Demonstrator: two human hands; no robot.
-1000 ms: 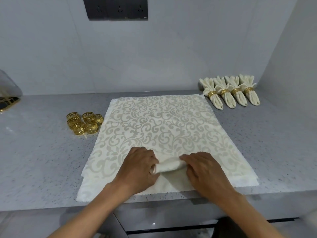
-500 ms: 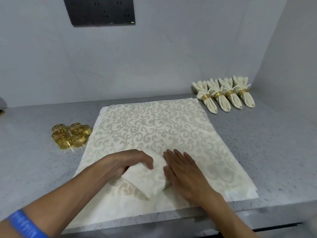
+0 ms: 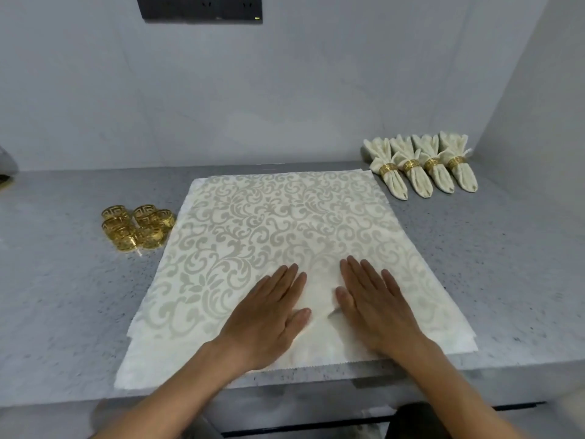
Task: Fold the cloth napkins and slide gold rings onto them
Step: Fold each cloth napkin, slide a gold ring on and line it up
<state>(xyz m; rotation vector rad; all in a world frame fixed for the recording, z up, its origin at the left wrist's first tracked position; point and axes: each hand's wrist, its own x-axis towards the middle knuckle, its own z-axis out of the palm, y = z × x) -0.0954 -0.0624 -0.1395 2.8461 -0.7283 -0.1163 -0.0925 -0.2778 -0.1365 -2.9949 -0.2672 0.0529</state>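
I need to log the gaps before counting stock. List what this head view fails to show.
- Loose gold rings: clustered and overlapping, exact count unclear.
- Stack of napkins: only edges of lower layers peek out; number unclear.
- Cloth under the left hand and right hand: covered.
- Object at left edge: cut off.

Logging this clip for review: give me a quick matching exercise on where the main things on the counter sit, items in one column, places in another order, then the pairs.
Items:
1. loose gold rings
2. ringed napkins
3. flat napkin stack
4. hands, left hand and right hand

Places:
A. far right of the counter, in a row by the wall
B. palms down on the near part of the cloth
C. clustered left of the cloth
D. spread in the middle of the counter

Pairs: 1-C, 2-A, 3-D, 4-B
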